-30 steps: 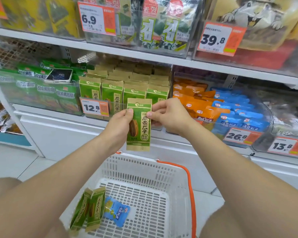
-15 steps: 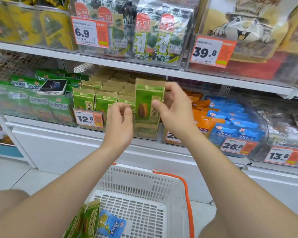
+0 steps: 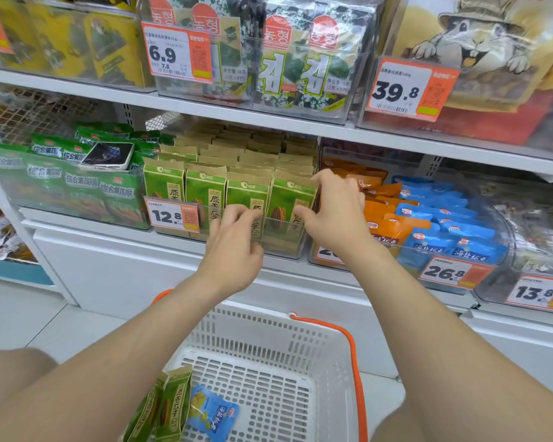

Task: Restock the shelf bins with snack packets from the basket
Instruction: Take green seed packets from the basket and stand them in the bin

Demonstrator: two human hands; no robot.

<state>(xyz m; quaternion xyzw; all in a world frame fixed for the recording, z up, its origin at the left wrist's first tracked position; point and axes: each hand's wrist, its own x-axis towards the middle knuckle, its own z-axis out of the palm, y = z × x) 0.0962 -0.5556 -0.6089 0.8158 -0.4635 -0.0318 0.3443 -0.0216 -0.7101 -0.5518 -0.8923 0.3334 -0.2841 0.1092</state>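
Shop shelf w/ clear bins, white basket [image 3: 268, 333] on floor below.
R hand [image 3: 336, 215] pinching green seed packet [image 3: 289, 202], front-right slot of middle bin [image 3: 179, 232]; L hand [image 3: 233, 247] w/ loosely curled fingers at bin's front wall, grip holding nothing. Two green packets [image 3: 165, 406] + blue packet [image 3: 213, 413] in basket.

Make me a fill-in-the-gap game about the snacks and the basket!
1. The white basket has an ______ handle.
2. The price tag on the bin of green packets reads ______.
3. A ______ lies on top of the green bags in the left bin.
4. Beside the two green packets in the basket lies one ______ packet.

Missing words: orange; 12.8; phone; blue
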